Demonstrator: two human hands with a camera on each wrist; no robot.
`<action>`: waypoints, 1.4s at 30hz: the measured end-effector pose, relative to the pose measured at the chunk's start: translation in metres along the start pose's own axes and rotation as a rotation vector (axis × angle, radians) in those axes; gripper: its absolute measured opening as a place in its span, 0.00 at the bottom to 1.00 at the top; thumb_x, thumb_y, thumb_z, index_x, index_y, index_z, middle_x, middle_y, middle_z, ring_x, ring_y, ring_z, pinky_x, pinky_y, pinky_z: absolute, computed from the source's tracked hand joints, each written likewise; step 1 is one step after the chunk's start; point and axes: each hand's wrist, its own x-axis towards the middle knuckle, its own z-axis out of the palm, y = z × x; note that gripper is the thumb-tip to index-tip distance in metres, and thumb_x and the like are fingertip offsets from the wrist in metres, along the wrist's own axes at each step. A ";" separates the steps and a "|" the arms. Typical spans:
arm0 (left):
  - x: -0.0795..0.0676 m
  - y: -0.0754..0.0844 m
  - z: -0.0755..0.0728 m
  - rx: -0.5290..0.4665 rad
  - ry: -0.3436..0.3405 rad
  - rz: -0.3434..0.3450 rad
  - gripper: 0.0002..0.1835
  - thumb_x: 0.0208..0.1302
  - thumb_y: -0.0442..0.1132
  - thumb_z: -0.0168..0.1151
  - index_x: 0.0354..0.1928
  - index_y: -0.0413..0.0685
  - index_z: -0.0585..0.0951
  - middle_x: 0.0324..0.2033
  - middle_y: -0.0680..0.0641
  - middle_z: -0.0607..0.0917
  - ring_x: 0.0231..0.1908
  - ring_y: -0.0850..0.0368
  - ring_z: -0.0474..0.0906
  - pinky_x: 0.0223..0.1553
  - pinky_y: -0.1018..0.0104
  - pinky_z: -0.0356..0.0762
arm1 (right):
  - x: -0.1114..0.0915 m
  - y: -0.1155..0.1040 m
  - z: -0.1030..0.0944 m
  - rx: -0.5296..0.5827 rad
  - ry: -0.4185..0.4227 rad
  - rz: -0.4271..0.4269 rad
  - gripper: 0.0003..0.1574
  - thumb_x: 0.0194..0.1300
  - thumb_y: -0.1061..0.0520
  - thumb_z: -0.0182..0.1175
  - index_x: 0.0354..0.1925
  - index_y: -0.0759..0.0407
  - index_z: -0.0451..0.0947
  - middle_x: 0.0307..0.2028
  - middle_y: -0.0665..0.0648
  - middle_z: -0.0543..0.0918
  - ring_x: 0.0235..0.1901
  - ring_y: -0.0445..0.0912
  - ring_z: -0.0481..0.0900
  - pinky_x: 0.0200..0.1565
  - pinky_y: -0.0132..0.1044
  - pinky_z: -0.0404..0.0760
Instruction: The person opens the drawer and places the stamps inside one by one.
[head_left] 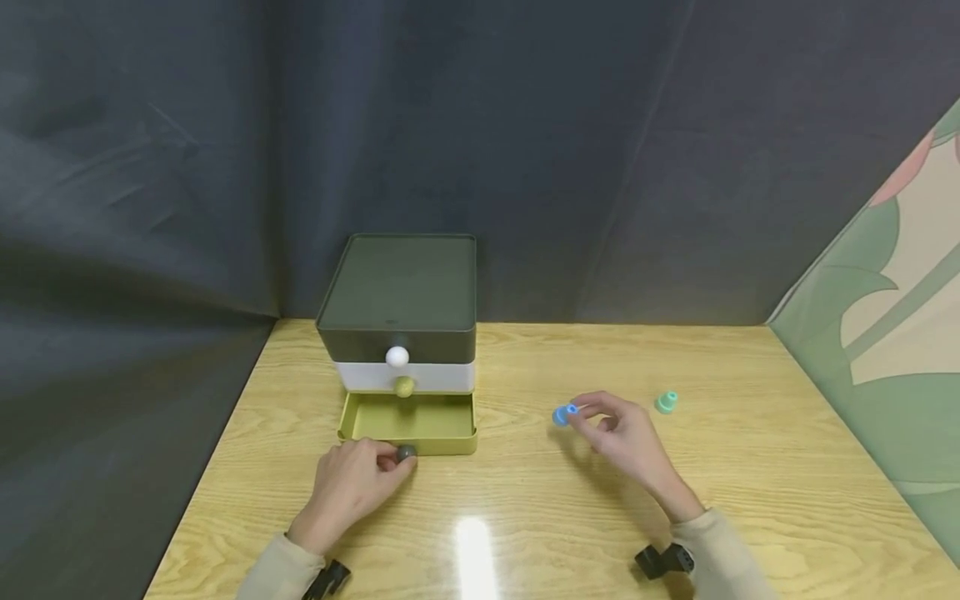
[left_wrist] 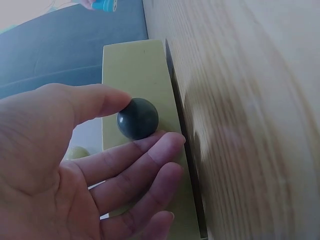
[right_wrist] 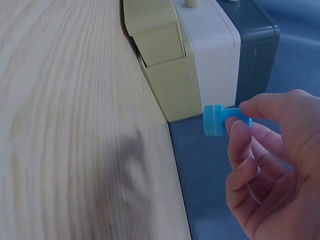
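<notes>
A three-tier drawer box point(head_left: 405, 283) stands on the table, dark green on top, white in the middle, olive below. Its olive bottom drawer point(head_left: 442, 447) is pulled out and bare inside. My left hand point(head_left: 354, 483) pinches that drawer's dark round knob point(left_wrist: 138, 119) between thumb and fingers. To the right, my right hand point(head_left: 621, 435) holds a small blue stepped peg-like piece point(right_wrist: 216, 120) by its narrow end, raised over the table. A similar green piece point(head_left: 666, 402) stands on the table beyond the right hand.
The wooden table point(head_left: 540, 500) meets a dark curtain point(head_left: 570, 167) at its back and left. A leaf-patterned panel point(head_left: 900, 333) borders the right side. White point(head_left: 397, 357) and olive point(head_left: 404, 387) knobs stick out from the upper drawers, over the open one.
</notes>
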 end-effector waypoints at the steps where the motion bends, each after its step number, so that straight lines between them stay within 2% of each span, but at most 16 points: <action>1: -0.001 0.000 0.000 -0.002 -0.003 0.001 0.12 0.65 0.57 0.72 0.36 0.60 0.94 0.24 0.65 0.87 0.25 0.66 0.78 0.30 0.63 0.73 | 0.001 -0.002 0.002 -0.003 -0.001 -0.009 0.15 0.71 0.53 0.71 0.53 0.58 0.87 0.41 0.60 0.92 0.18 0.52 0.81 0.16 0.31 0.68; 7: -0.003 -0.002 0.001 -0.014 -0.008 -0.013 0.13 0.65 0.58 0.71 0.38 0.59 0.94 0.26 0.65 0.88 0.28 0.66 0.81 0.32 0.62 0.75 | 0.005 -0.014 0.012 -0.007 -0.019 -0.042 0.15 0.69 0.53 0.73 0.52 0.56 0.88 0.40 0.56 0.92 0.17 0.40 0.75 0.17 0.31 0.68; 10: -0.005 -0.003 0.001 -0.016 -0.009 -0.017 0.14 0.65 0.58 0.71 0.39 0.58 0.94 0.26 0.65 0.88 0.29 0.66 0.82 0.33 0.62 0.75 | 0.007 -0.022 0.018 0.003 -0.040 -0.057 0.14 0.69 0.53 0.73 0.51 0.56 0.88 0.39 0.55 0.92 0.17 0.37 0.74 0.18 0.31 0.68; 18: -0.009 -0.004 0.001 -0.025 -0.003 -0.030 0.16 0.65 0.58 0.72 0.41 0.56 0.94 0.27 0.64 0.89 0.31 0.65 0.83 0.33 0.62 0.76 | 0.017 -0.041 0.037 0.014 -0.067 -0.113 0.12 0.68 0.55 0.74 0.48 0.57 0.89 0.37 0.53 0.91 0.21 0.37 0.76 0.20 0.29 0.70; 24: -0.010 -0.005 0.002 -0.045 -0.003 -0.040 0.16 0.65 0.58 0.72 0.41 0.56 0.94 0.28 0.64 0.89 0.31 0.64 0.85 0.32 0.62 0.76 | 0.025 -0.057 0.054 0.052 -0.092 -0.136 0.10 0.66 0.59 0.74 0.46 0.58 0.89 0.35 0.52 0.91 0.31 0.39 0.84 0.34 0.31 0.83; 27: -0.010 -0.006 0.002 -0.053 0.001 -0.042 0.16 0.65 0.58 0.72 0.41 0.57 0.94 0.28 0.64 0.89 0.31 0.64 0.85 0.31 0.62 0.76 | 0.028 -0.066 0.062 0.060 -0.113 -0.153 0.09 0.67 0.58 0.74 0.45 0.57 0.89 0.34 0.50 0.90 0.32 0.40 0.85 0.38 0.33 0.85; 35: -0.012 -0.006 0.004 -0.059 0.005 -0.039 0.16 0.65 0.59 0.71 0.40 0.57 0.94 0.27 0.65 0.89 0.31 0.64 0.85 0.32 0.62 0.77 | 0.037 -0.085 0.084 0.089 -0.182 -0.171 0.07 0.68 0.57 0.72 0.44 0.57 0.89 0.35 0.49 0.90 0.34 0.40 0.85 0.39 0.32 0.85; 42: -0.013 -0.005 0.005 -0.060 0.004 -0.029 0.14 0.64 0.58 0.72 0.37 0.57 0.94 0.25 0.66 0.88 0.29 0.67 0.83 0.31 0.63 0.76 | 0.045 -0.094 0.109 0.094 -0.251 -0.216 0.09 0.70 0.59 0.70 0.46 0.61 0.88 0.35 0.53 0.90 0.33 0.38 0.84 0.39 0.30 0.85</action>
